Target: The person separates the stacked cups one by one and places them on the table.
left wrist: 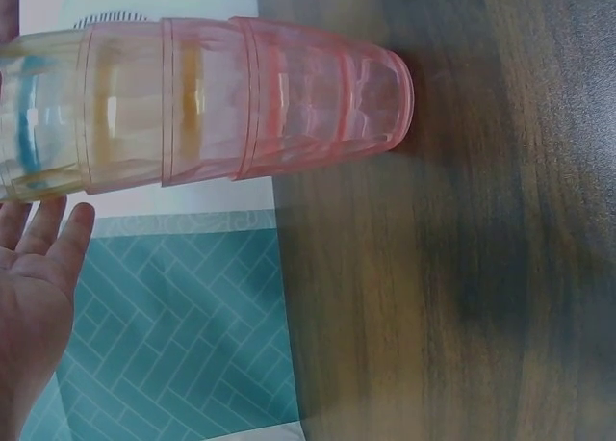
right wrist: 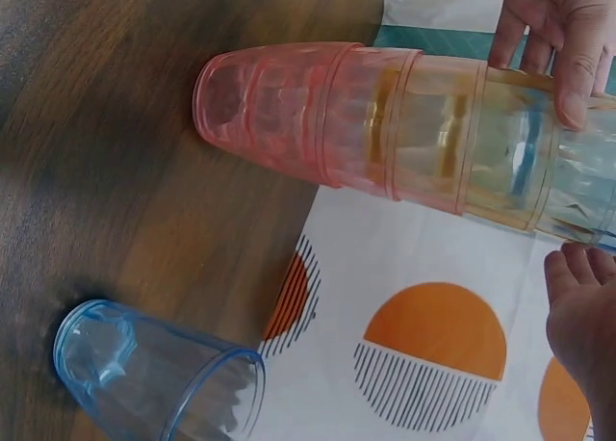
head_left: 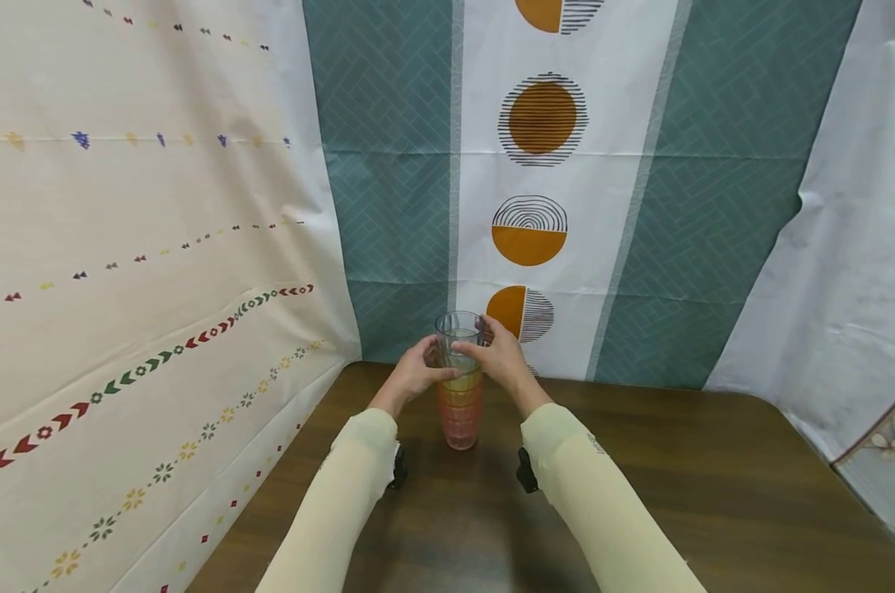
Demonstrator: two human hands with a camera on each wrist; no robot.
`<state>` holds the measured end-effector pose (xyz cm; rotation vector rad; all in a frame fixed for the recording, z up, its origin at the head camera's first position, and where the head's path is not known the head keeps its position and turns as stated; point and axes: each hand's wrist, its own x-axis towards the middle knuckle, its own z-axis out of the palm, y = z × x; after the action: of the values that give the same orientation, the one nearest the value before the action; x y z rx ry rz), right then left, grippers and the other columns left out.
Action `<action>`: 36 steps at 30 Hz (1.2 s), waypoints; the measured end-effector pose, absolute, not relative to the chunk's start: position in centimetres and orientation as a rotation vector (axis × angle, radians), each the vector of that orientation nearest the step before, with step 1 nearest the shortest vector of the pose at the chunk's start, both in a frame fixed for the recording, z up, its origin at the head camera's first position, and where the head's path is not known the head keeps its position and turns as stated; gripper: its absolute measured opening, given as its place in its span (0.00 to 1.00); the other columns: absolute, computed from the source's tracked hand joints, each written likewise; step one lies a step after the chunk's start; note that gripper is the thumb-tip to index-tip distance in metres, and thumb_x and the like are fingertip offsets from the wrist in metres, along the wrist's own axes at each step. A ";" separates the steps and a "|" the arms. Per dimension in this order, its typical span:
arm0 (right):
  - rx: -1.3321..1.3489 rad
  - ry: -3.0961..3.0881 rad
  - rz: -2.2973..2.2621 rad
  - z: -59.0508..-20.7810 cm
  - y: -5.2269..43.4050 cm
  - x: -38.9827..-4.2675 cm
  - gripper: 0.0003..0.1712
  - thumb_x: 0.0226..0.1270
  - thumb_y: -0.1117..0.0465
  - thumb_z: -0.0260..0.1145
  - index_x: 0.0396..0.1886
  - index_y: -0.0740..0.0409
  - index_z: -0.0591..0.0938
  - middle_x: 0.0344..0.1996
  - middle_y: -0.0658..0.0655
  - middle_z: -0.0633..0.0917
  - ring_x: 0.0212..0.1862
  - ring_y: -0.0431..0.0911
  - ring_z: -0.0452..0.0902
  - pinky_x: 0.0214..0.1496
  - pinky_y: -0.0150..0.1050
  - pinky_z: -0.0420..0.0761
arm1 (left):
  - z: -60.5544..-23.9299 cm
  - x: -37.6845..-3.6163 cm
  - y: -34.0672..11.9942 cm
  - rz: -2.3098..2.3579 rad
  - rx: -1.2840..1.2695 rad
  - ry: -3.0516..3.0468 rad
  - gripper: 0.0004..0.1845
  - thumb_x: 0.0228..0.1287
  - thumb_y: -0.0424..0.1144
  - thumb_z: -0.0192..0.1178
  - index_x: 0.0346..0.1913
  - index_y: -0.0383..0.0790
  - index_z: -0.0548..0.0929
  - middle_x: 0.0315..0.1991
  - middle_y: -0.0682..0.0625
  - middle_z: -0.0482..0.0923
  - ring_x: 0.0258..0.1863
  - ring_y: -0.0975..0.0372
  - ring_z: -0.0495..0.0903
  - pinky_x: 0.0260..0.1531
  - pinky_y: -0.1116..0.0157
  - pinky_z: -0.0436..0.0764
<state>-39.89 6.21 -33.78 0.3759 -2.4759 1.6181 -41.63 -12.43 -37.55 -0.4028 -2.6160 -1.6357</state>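
A stack of nested plastic cups (head_left: 460, 416) stands upright on the brown wooden table (head_left: 677, 478), pink at the bottom (left wrist: 318, 94) (right wrist: 269, 104), then orange and yellow, with a clear cup (head_left: 458, 328) (right wrist: 582, 186) on top. My left hand (head_left: 416, 375) holds the upper stack from the left, thumb across the front. In the right wrist view the left hand's fingers (right wrist: 563, 46) lie on the clear cup. The left wrist view shows its palm (left wrist: 34, 306) beside the stack. My right hand (head_left: 502, 358) (right wrist: 587, 340) grips the clear cup near its rim.
A blue transparent cup (right wrist: 154, 374) stands on the table to the right of the stack, near the back wall. Patterned cloth walls (head_left: 536, 214) close in the table at the back and left. Bare tabletop stretches toward me and to the right.
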 end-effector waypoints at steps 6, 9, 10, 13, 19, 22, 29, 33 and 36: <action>0.371 -2.505 1.596 -33.6 6.4 -39.9 0.50 0.63 0.44 0.71 0.77 0.59 0.60 0.70 0.60 0.70 0.71 0.56 0.65 0.68 0.51 0.69 | -37.6 -41.7 -12.3 -1.647 -0.392 -2.617 0.45 0.58 0.42 0.74 0.75 0.42 0.61 0.73 0.42 0.63 0.72 0.49 0.63 0.67 0.48 0.65; 0.361 -2.492 1.616 -33.5 6.6 -39.8 0.49 0.64 0.43 0.70 0.76 0.60 0.61 0.70 0.61 0.70 0.71 0.57 0.65 0.68 0.51 0.70 | -37.7 -41.7 -12.3 -1.644 -0.396 -2.621 0.45 0.58 0.42 0.74 0.75 0.43 0.61 0.73 0.43 0.64 0.72 0.49 0.62 0.67 0.47 0.65; 0.357 -2.486 1.622 -33.5 6.6 -39.9 0.48 0.64 0.43 0.70 0.76 0.60 0.61 0.70 0.61 0.71 0.70 0.57 0.65 0.68 0.51 0.70 | -37.7 -41.7 -12.2 -1.652 -0.401 -2.616 0.44 0.58 0.42 0.73 0.75 0.43 0.62 0.73 0.43 0.64 0.72 0.49 0.62 0.67 0.47 0.65; 0.355 -2.455 1.654 -33.4 6.7 -39.8 0.49 0.64 0.43 0.70 0.76 0.61 0.61 0.69 0.62 0.71 0.71 0.57 0.65 0.68 0.51 0.69 | -37.7 -41.6 -12.2 -1.652 -0.405 -2.613 0.45 0.58 0.42 0.73 0.75 0.42 0.61 0.73 0.42 0.63 0.72 0.49 0.62 0.68 0.48 0.64; 0.367 -2.365 1.695 -32.8 6.5 -39.4 0.46 0.64 0.47 0.72 0.75 0.59 0.63 0.69 0.60 0.72 0.70 0.56 0.66 0.68 0.52 0.69 | -37.6 -41.6 -12.3 -1.646 -0.393 -2.628 0.46 0.58 0.43 0.74 0.75 0.41 0.61 0.73 0.41 0.63 0.72 0.48 0.62 0.68 0.47 0.65; 0.367 -2.325 1.703 -32.2 6.4 -39.2 0.46 0.63 0.48 0.73 0.75 0.57 0.64 0.69 0.59 0.72 0.70 0.55 0.66 0.68 0.52 0.69 | -37.4 -41.6 -12.4 -1.630 -0.381 -2.643 0.46 0.57 0.43 0.74 0.75 0.42 0.61 0.73 0.41 0.63 0.72 0.48 0.62 0.67 0.47 0.65; 0.389 -2.288 1.684 -30.7 7.1 -38.5 0.48 0.62 0.46 0.73 0.75 0.56 0.63 0.68 0.58 0.72 0.68 0.55 0.68 0.67 0.50 0.71 | -37.2 -41.6 -12.4 -1.608 -0.375 -2.654 0.48 0.57 0.44 0.75 0.76 0.42 0.59 0.73 0.41 0.63 0.72 0.48 0.61 0.68 0.48 0.64; 0.405 -2.284 1.669 -30.0 7.8 -38.0 0.49 0.61 0.45 0.74 0.76 0.55 0.62 0.67 0.58 0.73 0.68 0.55 0.69 0.66 0.51 0.72 | -37.2 -41.5 -12.4 -1.621 -0.378 -2.652 0.48 0.56 0.44 0.75 0.76 0.42 0.59 0.72 0.41 0.63 0.72 0.48 0.62 0.68 0.47 0.64; 0.402 -2.285 1.663 -29.6 8.6 -37.7 0.49 0.61 0.44 0.74 0.76 0.54 0.62 0.67 0.58 0.73 0.68 0.55 0.69 0.66 0.51 0.72 | -37.2 -41.5 -12.4 -1.633 -0.381 -2.649 0.48 0.56 0.45 0.75 0.76 0.42 0.59 0.72 0.41 0.63 0.72 0.48 0.62 0.68 0.47 0.64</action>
<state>-37.66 8.56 -29.62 0.4018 -2.2854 1.6627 -41.54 -12.43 -37.25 -0.3807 -2.6494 -1.6333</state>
